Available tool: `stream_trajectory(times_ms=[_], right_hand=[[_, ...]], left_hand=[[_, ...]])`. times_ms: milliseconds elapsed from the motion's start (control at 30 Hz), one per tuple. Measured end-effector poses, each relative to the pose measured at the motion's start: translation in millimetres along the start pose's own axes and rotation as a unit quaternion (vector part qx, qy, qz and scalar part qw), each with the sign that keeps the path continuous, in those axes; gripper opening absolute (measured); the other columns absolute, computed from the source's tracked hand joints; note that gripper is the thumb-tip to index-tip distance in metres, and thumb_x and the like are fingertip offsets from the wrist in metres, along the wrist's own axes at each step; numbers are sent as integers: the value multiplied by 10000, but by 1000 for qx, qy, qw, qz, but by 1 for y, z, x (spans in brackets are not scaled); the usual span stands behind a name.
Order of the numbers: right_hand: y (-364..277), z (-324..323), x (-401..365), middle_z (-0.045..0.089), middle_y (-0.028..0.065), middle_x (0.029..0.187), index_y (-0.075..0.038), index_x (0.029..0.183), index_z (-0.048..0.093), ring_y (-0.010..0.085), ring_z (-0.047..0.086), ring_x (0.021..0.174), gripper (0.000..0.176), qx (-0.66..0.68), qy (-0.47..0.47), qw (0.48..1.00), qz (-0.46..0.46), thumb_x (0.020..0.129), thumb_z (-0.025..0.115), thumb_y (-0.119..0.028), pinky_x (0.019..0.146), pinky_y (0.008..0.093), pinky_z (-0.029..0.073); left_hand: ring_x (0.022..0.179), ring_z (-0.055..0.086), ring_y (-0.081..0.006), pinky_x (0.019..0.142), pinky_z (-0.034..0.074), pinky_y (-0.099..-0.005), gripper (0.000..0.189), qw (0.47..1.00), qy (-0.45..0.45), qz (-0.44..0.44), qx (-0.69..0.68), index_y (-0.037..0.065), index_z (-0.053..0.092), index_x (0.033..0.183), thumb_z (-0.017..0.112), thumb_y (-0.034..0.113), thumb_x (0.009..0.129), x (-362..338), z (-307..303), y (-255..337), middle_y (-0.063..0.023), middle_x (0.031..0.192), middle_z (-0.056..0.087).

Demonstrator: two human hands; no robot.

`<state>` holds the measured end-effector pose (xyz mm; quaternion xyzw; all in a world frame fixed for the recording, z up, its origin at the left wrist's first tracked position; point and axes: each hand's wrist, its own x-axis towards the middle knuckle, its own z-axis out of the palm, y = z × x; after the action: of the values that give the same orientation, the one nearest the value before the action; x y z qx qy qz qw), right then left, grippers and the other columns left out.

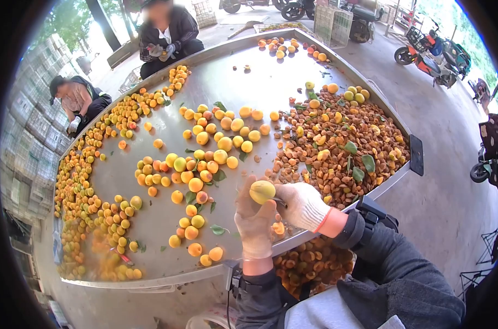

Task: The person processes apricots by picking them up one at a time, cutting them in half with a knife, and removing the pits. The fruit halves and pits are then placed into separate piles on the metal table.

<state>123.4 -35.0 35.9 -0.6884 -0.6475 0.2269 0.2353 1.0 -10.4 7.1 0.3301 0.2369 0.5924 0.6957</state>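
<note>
My left hand (253, 222), in a pale glove, is closed around a yellow-green apricot (262, 192) over the near edge of the metal table. My right hand (303, 205), in a white knitted glove, is closed beside the fruit. A thin dark piece of what looks like a small knife (282, 203) shows between its fingers; the rest is hidden. Apricot pieces (279, 227) lie just below my hands. To their right spreads a large heap of brown apricot stones (342, 142) with leaves and some yellow pieces.
Whole apricots (205, 156) lie across the metal table (166, 219), with more along its left side. A red-handled tool (123, 256) is at front left. Below the front edge is a container of apricot halves (314, 263). Two people sit at the far left; scooters (435, 57) stand behind.
</note>
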Motion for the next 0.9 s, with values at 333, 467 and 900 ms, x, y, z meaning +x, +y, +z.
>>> stream_trajectory(times_ms=[333, 467, 900], right_hand=[[3, -6, 2, 655, 136, 735, -69, 1046, 648, 244, 661, 660, 249, 239, -265, 928, 106, 803, 611, -104, 599, 331, 499], [9, 13, -4, 656, 91, 721, -46, 999, 646, 205, 651, 654, 199, 120, -76, 990, 14, 824, 603, -130, 599, 332, 502], [0, 16, -15, 643, 177, 740, -116, 1005, 665, 367, 630, 692, 182, 163, 55, 985, 1, 838, 594, -133, 616, 419, 498]], left_hand=[[984, 614, -192, 876, 510, -298, 568, 968, -11, 16, 250, -71, 502, 1269, 728, -96, 748, -4, -4, 9, -122, 1137, 619], [1054, 589, -199, 897, 502, -304, 566, 999, -22, -13, 28, -69, 516, 1256, 735, -101, 735, 0, 4, 4, -130, 1200, 591], [862, 600, -157, 704, 507, -237, 502, 996, 49, -35, 66, -34, 533, 1226, 699, -71, 754, 0, 6, 3, -102, 1061, 619]])
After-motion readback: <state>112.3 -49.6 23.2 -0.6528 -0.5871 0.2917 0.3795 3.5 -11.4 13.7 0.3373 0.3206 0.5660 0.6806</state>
